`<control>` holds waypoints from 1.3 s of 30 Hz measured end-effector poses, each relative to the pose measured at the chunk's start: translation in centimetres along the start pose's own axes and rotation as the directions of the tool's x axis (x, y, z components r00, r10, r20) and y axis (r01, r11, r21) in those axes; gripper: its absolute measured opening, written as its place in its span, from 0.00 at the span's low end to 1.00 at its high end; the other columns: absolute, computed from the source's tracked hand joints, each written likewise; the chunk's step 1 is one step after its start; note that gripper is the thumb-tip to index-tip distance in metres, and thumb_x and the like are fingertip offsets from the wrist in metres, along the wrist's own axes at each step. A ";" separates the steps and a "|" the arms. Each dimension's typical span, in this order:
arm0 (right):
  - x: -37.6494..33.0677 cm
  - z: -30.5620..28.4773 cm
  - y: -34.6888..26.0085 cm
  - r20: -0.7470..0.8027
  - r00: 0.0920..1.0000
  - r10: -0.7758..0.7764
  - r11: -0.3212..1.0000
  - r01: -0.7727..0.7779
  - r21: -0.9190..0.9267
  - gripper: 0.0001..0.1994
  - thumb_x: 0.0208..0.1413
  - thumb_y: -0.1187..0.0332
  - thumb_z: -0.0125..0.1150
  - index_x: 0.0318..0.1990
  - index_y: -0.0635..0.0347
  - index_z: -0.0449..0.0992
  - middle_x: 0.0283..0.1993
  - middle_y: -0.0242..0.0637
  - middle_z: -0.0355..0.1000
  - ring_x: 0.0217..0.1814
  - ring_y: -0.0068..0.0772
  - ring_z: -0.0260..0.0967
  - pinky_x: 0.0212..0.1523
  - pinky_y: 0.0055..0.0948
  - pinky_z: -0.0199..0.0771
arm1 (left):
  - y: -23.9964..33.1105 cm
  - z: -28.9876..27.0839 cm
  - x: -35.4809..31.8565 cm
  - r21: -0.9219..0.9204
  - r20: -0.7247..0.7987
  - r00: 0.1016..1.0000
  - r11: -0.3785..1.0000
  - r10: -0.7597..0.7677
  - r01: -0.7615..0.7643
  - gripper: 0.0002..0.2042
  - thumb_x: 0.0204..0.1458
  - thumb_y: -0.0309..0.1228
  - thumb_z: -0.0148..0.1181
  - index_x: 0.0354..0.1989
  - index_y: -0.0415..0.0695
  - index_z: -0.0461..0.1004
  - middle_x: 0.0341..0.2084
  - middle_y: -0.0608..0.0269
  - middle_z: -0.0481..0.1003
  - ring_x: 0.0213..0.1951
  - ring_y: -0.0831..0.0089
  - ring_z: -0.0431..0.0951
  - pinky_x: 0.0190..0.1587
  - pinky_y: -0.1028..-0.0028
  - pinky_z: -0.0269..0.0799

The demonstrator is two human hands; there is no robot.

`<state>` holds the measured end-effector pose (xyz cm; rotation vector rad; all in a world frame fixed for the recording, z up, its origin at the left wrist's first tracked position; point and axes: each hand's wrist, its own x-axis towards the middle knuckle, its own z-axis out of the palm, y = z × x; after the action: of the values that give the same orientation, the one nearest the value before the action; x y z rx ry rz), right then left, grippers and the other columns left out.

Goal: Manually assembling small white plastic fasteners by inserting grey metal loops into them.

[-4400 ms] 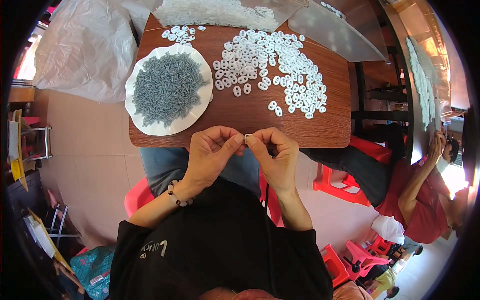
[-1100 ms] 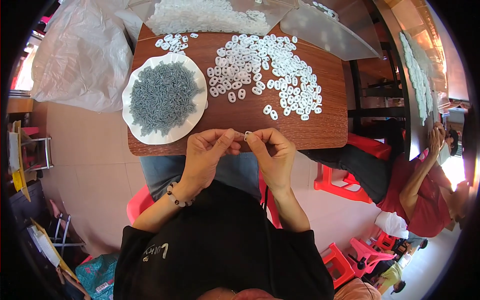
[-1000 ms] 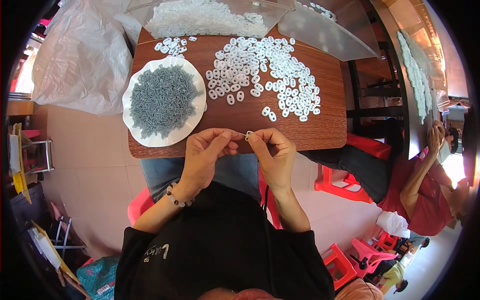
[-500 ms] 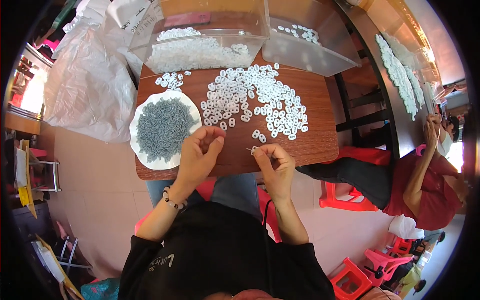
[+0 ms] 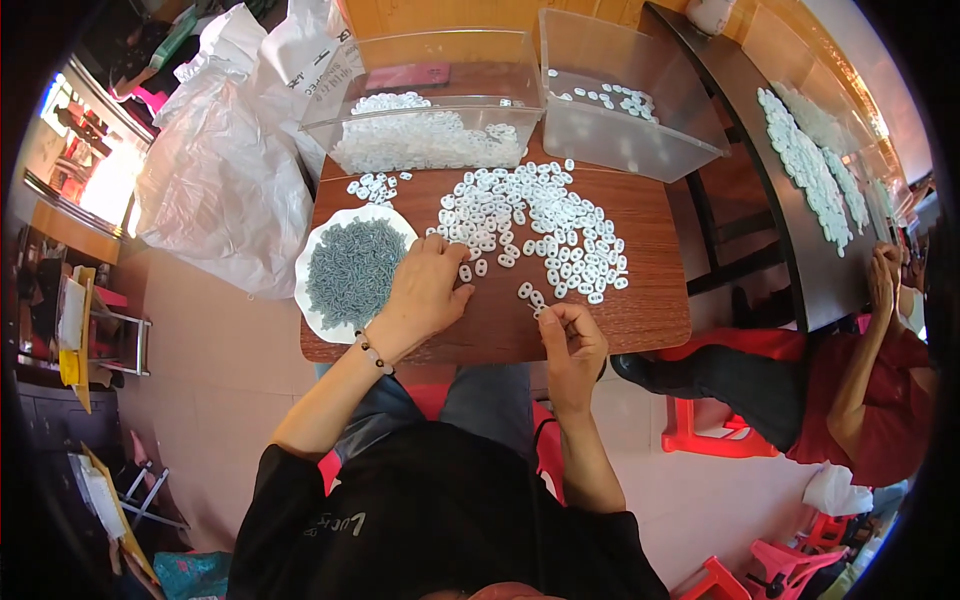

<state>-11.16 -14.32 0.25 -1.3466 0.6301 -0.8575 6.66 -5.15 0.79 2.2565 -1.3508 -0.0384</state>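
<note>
My left hand [image 5: 425,292] lies on the brown wooden table [image 5: 645,312], its fingers spread between a white plate of small grey parts [image 5: 352,272] and a wide scatter of white oval rings [image 5: 545,232]. Its fingertips touch two loose rings [image 5: 470,271]. At the table's near edge my right hand [image 5: 572,338] is pinched shut on a small white piece [image 5: 541,311]; I cannot make out its detail. A few more rings lie just beyond that hand.
Two clear plastic bins stand at the table's far edge, the left bin [image 5: 430,95] heaped with white pieces, the right bin [image 5: 625,100] holding a few. A white plastic bag [image 5: 225,180] sits left. A person in red [image 5: 880,400] works at another table on the right.
My hands have parted. The left hand left the piece held at my lap and reached forward onto the table by the rings. The right hand keeps the piece. My head tilted up, showing the bins.
</note>
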 end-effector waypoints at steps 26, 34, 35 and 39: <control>-0.9 -0.2 0.0 0.164 0.982 0.095 0.972 -0.127 0.196 0.05 0.60 0.74 0.53 0.36 0.66 0.73 0.44 0.46 0.75 0.38 0.20 0.71 0.45 0.22 0.72 | 3.0 0.2 -4.9 -0.882 0.086 0.975 0.440 -0.207 0.171 0.13 0.51 0.18 0.60 0.46 0.33 0.73 0.34 0.68 0.76 0.35 0.85 0.73 0.38 0.84 0.69; -1.6 0.1 -0.2 0.222 0.970 0.098 0.958 -0.152 0.242 0.04 0.59 0.75 0.53 0.34 0.66 0.72 0.46 0.49 0.74 0.41 0.21 0.71 0.48 0.23 0.71 | 4.1 -0.4 -6.8 -0.943 0.148 0.970 0.270 -0.191 0.197 0.16 0.52 0.16 0.58 0.50 0.33 0.70 0.34 0.67 0.74 0.36 0.85 0.72 0.37 0.85 0.68; -1.8 0.1 -0.2 0.239 0.967 0.093 0.962 -0.149 0.230 0.04 0.59 0.75 0.53 0.34 0.66 0.72 0.47 0.50 0.74 0.42 0.22 0.71 0.48 0.23 0.70 | 4.1 -0.5 -7.1 -0.942 0.149 0.970 0.270 -0.194 0.199 0.16 0.52 0.16 0.58 0.50 0.33 0.70 0.34 0.67 0.74 0.36 0.85 0.72 0.37 0.85 0.68; -2.4 0.4 -0.7 0.275 0.957 0.089 0.970 -0.146 0.195 0.03 0.57 0.76 0.54 0.32 0.66 0.71 0.49 0.52 0.72 0.44 0.23 0.70 0.49 0.24 0.69 | 4.6 -0.9 -7.9 -0.947 0.123 0.973 0.269 -0.194 0.173 0.16 0.52 0.17 0.58 0.51 0.33 0.70 0.34 0.66 0.75 0.36 0.84 0.72 0.38 0.85 0.69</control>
<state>-12.28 -12.16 0.75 -1.1893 0.3935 -0.6157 -0.86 0.07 1.73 1.2677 -0.6463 -0.7316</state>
